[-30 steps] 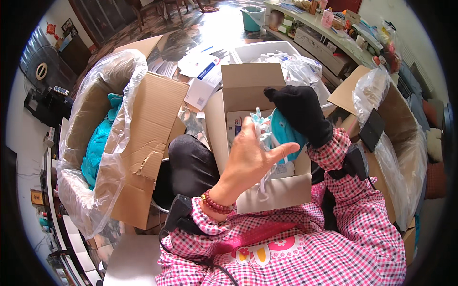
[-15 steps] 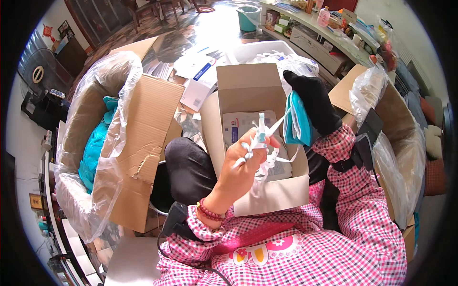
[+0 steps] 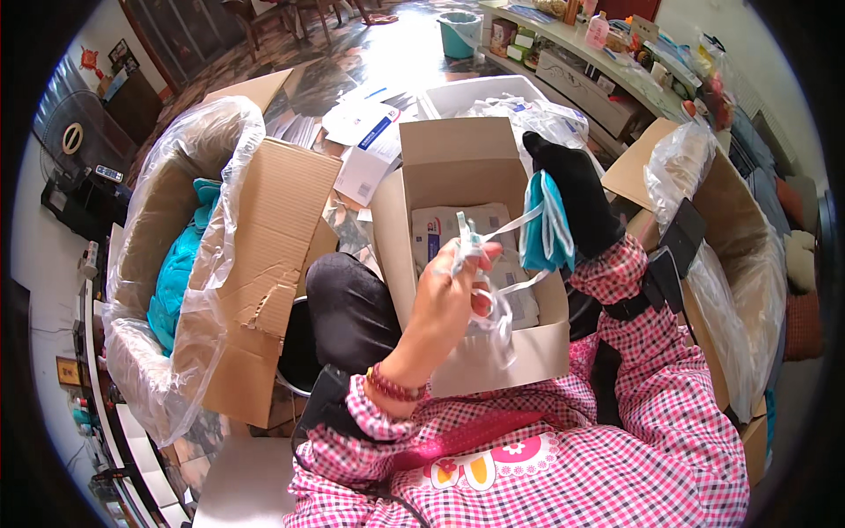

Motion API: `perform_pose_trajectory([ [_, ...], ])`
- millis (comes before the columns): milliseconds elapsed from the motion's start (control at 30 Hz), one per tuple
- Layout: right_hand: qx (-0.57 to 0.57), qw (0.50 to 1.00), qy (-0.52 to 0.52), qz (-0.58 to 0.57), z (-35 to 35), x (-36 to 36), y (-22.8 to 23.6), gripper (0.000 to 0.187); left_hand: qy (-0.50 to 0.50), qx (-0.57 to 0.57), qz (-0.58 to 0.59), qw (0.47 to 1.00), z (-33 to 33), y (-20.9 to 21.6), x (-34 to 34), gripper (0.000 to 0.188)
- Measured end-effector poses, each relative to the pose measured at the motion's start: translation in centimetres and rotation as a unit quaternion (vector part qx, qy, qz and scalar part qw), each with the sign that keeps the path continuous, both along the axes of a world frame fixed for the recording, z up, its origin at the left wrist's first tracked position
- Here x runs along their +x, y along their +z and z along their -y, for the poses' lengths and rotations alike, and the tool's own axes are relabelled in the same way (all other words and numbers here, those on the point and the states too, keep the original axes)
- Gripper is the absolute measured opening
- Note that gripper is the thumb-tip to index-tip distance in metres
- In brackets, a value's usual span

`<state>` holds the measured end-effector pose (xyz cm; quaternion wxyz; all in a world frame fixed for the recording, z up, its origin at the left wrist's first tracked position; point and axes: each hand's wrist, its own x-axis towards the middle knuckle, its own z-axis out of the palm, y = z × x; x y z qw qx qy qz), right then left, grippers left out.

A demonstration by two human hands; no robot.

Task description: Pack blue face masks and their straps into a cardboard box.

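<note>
Folded turquoise bundle (image 3: 546, 233) is hanging over the right side of the near open box (image 3: 502, 359), in front of the black-covered right hand (image 3: 570, 185). Right hand is holding it; fingers are staying hidden under the cover, so can't tell exactly how they're set. Left hand (image 3: 447, 286) is bare, fingers closing narrow on a clump of white straps (image 3: 514, 223). Two straps are spanning to the bundle: upper one running straight, lower one bowing slightly. Loose ends are dangling over the box.

Step in hand, my read: gathering or sorting straps, with the right hand anchoring the bundle. Next move is calling for a steady right grip and light tension from the left, keeping loops apart. Tangling is looking like the main risk.

Inside the box, white packets (image 3: 429, 231) are lying flat below the hands. Left, a plastic-lined carton (image 3: 280, 189) is holding more turquoise pieces (image 3: 179, 286). Right, another lined carton (image 3: 742, 202) is standing open. Farther, white-and-blue packaging (image 3: 359, 180) is lying left of a white tub (image 3: 429, 107) containing white material. Far back, a teal bucket (image 3: 459, 40) is standing beside the cabinet (image 3: 572, 86).
</note>
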<state>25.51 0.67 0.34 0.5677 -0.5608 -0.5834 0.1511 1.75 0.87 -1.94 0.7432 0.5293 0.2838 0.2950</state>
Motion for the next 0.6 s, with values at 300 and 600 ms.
perform_pose_trajectory([
  [300, 0.009, 1.0, 0.003, -0.02, 0.0, 0.5, -0.7, 0.033, -0.101, -0.222, 0.067, 0.967, 1.2, -0.1, 1.6, 0.029],
  [600, 0.016, 0.999, 0.015, -0.033, -0.1, 2.2, -1.2, 0.038, -0.092, -0.288, 0.091, 0.949, 1.5, 1.8, 0.7, 0.027],
])
